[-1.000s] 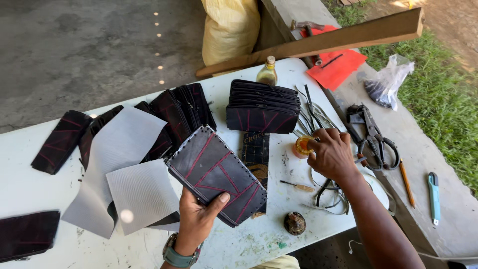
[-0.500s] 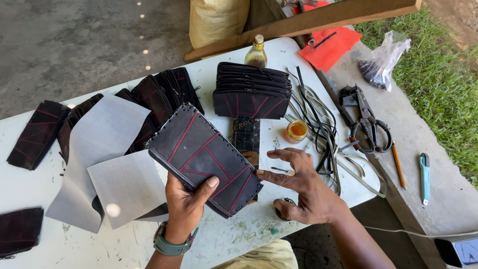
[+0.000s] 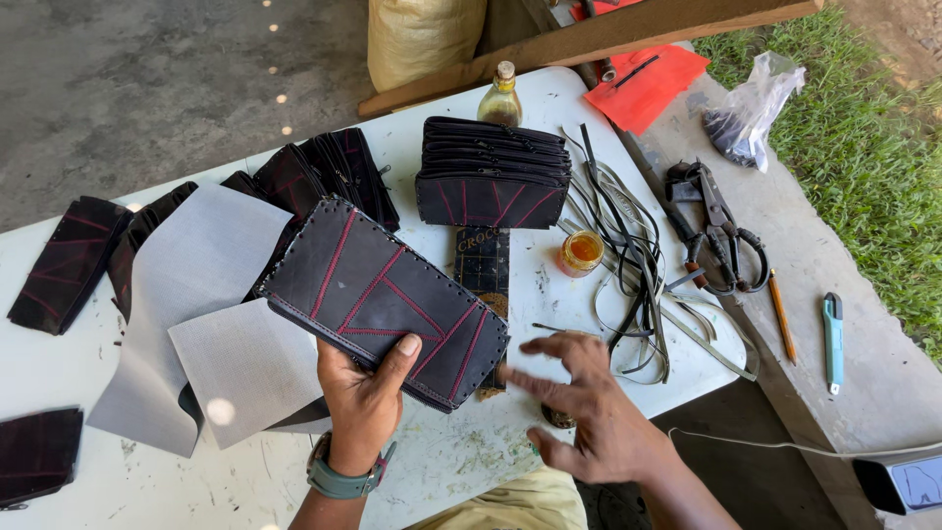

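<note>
Since the earlier frame, the right hand [image 3: 589,407] has left the small jar of amber liquid [image 3: 581,252] and come back toward the body; it now hovers with fingers spread wide and holds nothing, its fingertips just beside the lower corner of the dark wallet panel [image 3: 388,299]. That panel, one black stitched piece with red seam lines, is gripped from below by the left hand [image 3: 365,402], thumb pressed on its face and fingers curled under, and is held tilted above the white table [image 3: 461,461]. A green wristwatch [image 3: 339,481] sits on the left wrist.

Two grey fabric sheets [image 3: 211,314] lie just to the left of the left hand, overlapping. Beyond them a fanned row of similar dark pieces [image 3: 324,177] rests; the exact count cannot be told. One stack of finished dark pieces [image 3: 493,172] stands ahead of both hands, with one glass bottle [image 3: 500,98] behind it. A single dark strap [image 3: 482,260] lies between the stack and the held panel. Ahead and to the right of the right hand sit a tangle of dark strips [image 3: 628,255], one pair of scissors [image 3: 716,231], one pencil [image 3: 781,316] and one teal utility knife [image 3: 832,339], well apart from it. A small round dark object [image 3: 557,417] shows partly under the right hand.
</note>
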